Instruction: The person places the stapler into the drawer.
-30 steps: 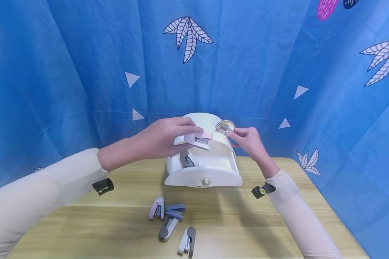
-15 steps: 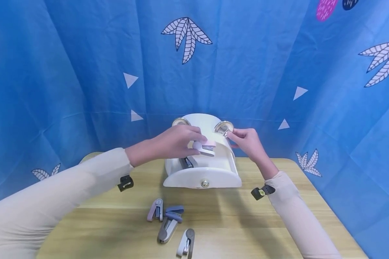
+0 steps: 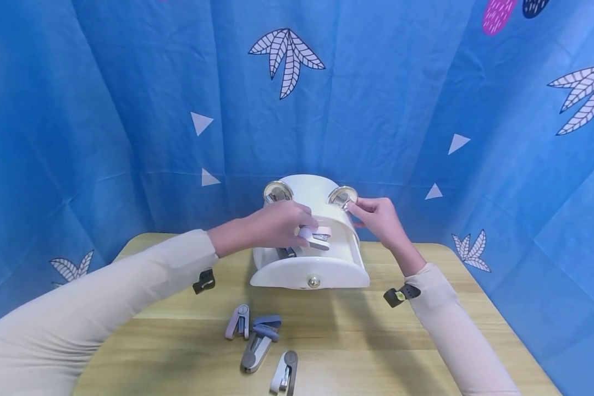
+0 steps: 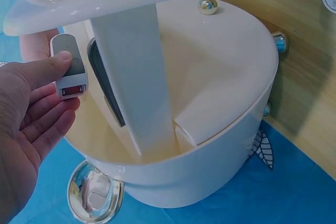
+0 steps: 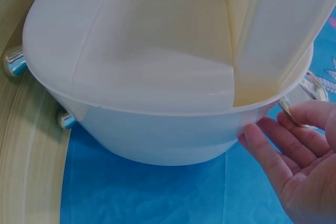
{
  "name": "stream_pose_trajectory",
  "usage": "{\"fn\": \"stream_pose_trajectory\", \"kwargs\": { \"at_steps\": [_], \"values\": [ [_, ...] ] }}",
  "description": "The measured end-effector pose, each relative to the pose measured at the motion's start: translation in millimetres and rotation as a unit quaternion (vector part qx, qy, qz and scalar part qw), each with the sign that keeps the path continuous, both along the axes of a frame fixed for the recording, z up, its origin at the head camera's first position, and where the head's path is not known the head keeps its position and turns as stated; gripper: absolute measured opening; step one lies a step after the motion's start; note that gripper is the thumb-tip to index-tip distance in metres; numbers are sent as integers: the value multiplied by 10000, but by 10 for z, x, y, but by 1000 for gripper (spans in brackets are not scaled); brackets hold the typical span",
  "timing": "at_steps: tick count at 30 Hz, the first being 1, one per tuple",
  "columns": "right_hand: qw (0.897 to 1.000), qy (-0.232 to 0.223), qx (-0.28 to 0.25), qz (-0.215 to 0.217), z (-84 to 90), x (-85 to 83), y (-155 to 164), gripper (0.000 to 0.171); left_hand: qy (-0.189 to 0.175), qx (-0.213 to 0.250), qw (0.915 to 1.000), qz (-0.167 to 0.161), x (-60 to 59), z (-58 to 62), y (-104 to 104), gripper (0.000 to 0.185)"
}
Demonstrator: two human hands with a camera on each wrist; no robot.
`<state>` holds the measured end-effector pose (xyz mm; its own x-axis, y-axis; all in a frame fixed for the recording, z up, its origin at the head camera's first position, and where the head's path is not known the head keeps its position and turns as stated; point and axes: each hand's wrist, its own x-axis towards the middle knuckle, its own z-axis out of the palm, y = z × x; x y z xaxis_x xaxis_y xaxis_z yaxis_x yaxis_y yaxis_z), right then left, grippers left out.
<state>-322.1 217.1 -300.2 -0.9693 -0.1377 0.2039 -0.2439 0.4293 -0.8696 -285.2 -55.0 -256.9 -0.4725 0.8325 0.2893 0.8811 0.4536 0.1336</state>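
While the left hand pinches a small pink-and-white stapler just over the open top of the white box, the right hand pinches the round mirrored knob at the box's far right rim. In the left wrist view the stapler sits between thumb and fingers, just left of the upright white divider, with a dark stapler leaning against that divider's left side inside the box. To the divider's right the compartment has open room. On the wooden counter, near of the box, lie three more staplers close together, well apart from the counter's near edge. A blue curtain closes in far and at both sides.
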Motion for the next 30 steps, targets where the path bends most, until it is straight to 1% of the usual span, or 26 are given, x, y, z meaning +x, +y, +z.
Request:
{"fn": "stream_pose_trajectory", "kwargs": {
  "at_steps": [3, 8, 12, 19, 24, 30],
  "values": [
    [10000, 4, -8, -28, -7, -17, 1, 36, -20, -37, 10000, 26, -7, -17, 21, 23],
    [10000, 18, -19, 10, -16, -27, 2, 37, -8, -136, 9999, 26, -26, -49, 73, 21],
    [10000, 7, -10, 16, -19, -26, 5, 37, -111, -282, 9995, 108, -46, -67, 110, 20],
    [10000, -24, 14, -1, -21, 0, 12, 39, -151, -550, 9981, 242, -53, -66, 143, 15],
    [10000, -30, -31, -17, -21, -8, 13, 38, -64, -630, 9977, 253, -35, -43, 146, 23],
    [10000, -61, -50, -18, -9, -1, 12, 38, 41, -534, 9985, 130, 1, 16, 139, 35]
  ]
}}
